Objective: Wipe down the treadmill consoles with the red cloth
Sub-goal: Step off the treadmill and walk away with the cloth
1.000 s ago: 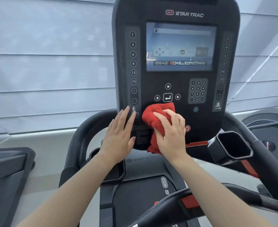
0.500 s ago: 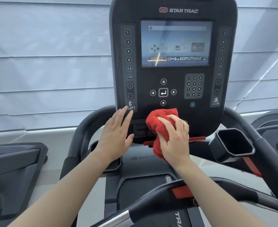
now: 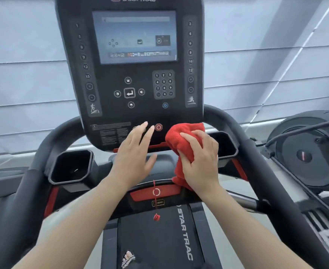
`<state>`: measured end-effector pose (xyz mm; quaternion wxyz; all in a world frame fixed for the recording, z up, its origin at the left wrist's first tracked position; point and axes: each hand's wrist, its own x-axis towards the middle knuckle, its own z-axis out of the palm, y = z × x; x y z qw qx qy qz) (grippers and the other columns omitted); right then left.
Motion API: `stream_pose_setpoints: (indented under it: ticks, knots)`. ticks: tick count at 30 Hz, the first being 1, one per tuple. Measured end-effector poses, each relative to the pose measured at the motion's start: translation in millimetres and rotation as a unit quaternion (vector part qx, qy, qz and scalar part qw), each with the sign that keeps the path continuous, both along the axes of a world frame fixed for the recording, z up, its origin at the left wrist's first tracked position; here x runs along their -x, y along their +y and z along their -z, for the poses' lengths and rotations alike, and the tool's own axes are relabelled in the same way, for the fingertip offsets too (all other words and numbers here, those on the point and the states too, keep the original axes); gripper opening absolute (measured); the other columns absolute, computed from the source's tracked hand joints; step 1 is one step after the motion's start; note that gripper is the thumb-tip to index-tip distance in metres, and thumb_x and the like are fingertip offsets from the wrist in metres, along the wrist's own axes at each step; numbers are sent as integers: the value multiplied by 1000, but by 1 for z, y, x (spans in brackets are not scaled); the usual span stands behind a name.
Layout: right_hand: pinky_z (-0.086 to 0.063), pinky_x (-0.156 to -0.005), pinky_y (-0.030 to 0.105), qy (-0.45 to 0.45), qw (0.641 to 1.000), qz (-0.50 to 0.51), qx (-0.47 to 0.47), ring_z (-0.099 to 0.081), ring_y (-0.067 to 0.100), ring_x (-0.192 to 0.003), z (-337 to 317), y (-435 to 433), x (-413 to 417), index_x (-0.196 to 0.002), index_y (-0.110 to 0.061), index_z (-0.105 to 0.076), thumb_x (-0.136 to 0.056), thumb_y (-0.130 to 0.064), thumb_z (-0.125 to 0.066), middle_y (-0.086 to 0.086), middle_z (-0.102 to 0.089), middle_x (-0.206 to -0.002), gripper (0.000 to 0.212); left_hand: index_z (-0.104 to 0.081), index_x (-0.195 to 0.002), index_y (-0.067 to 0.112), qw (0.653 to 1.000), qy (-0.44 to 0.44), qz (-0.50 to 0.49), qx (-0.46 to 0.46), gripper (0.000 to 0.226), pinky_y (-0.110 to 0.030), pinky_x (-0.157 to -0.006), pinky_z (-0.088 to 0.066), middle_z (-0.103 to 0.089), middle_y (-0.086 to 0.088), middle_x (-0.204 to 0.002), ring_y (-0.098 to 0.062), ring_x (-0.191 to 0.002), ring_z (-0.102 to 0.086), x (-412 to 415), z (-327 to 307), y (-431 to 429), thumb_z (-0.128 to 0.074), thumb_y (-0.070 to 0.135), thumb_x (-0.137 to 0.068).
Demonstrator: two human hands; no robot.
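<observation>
Cloth, soft bunched red terry point(image 3: 183, 146), looks light and pliable; right hand point(image 3: 200, 162) grips its middle against black treadmill console point(image 3: 128, 113); left hand point(image 3: 134, 152) flat, fingers straight.

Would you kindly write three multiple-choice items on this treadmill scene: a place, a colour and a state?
1. Where against the treadmill console is the red cloth?
A) over the screen
B) at its lower right corner
C) on its top edge

2. What colour is the octagonal button?
A) green
B) yellow
C) red

3. How is the left hand?
A) open, fingers straight
B) gripping the handrail
C) curled round the cloth

Answers:
1 B, the right hand grips it bunched there.
2 C, it shows red beside the left hand.
3 A, it holds nothing.
</observation>
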<state>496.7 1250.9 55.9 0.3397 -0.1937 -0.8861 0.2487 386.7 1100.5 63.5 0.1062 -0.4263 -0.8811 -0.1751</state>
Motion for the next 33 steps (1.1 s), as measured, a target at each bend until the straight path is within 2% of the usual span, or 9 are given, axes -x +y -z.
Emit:
stream_pose_setpoints:
  ticks: [4,7,12,16,22,25,29,33]
  knots:
    - [-33,-90,38,6,999,30,6,-39,29,-115,-4,28,-45,-118,-26,-60,-82,-22,-62,2,-50,-126,37,-30,-143,8,999,-19,19,-22,70,-39,-111,-24,-30,-12,-148,-29,-136,-27,-36,2,36,-63,25,-83]
    - [-37,-89,43,4,998,68,16,-39,28,-114,-3,39,-73,-118,-26,-60,-81,-20,-64,3,-51,-126,37,-32,-142,8,998,-25,57,-13,71,-40,-111,-25,-30,-13,-148,-29,-135,-28,-57,3,58,-65,24,-81]
    - [-39,-89,47,-19,989,142,27,-36,25,-116,4,40,-115,-119,-28,-59,-83,-20,-66,0,-49,-128,38,-32,-142,9,988,-32,149,-8,72,-38,-111,-24,-30,-14,-148,-28,-135,-27,-79,-1,87,-65,26,-81]
    - [-39,-87,48,-33,971,236,39,-36,25,-117,11,25,-142,-119,-28,-59,-83,-21,-67,-1,-48,-129,38,-32,-142,8,970,-29,240,11,71,-42,-110,-26,-30,-14,-148,-30,-135,-28,-91,1,97,-64,26,-82]
    - [-43,-89,49,-37,928,367,49,-39,27,-115,20,-20,-179,-118,-27,-60,-82,-21,-68,0,-51,-126,37,-37,-139,6,918,-13,394,30,69,-44,-106,-33,-38,-15,-143,-30,-130,-35,-114,10,94,-67,26,-80]
    - [-43,-90,47,-35,901,429,53,-41,28,-115,23,-42,-197,-119,-26,-60,-82,-21,-69,1,-51,-125,38,-36,-139,8,888,-17,458,43,65,-46,-105,-35,-36,-13,-144,-30,-131,-34,-127,18,99,-55,34,-83]
    - [-40,-92,43,-42,858,509,56,-41,28,-118,25,-71,-230,-120,-26,-59,-82,-20,-69,2,-51,-127,39,-29,-143,12,845,-20,531,63,66,-47,-108,-31,-28,-11,-150,-31,-136,-27,-161,23,104,-54,36,-88]
    - [-40,-93,44,-35,808,585,61,-40,28,-118,25,-99,-270,-121,-24,-59,-81,-16,-69,3,-51,-128,42,-33,-142,10,788,-16,611,68,65,-50,-102,-38,-33,-13,-147,-34,-133,-33,-211,21,106,-51,36,-85]
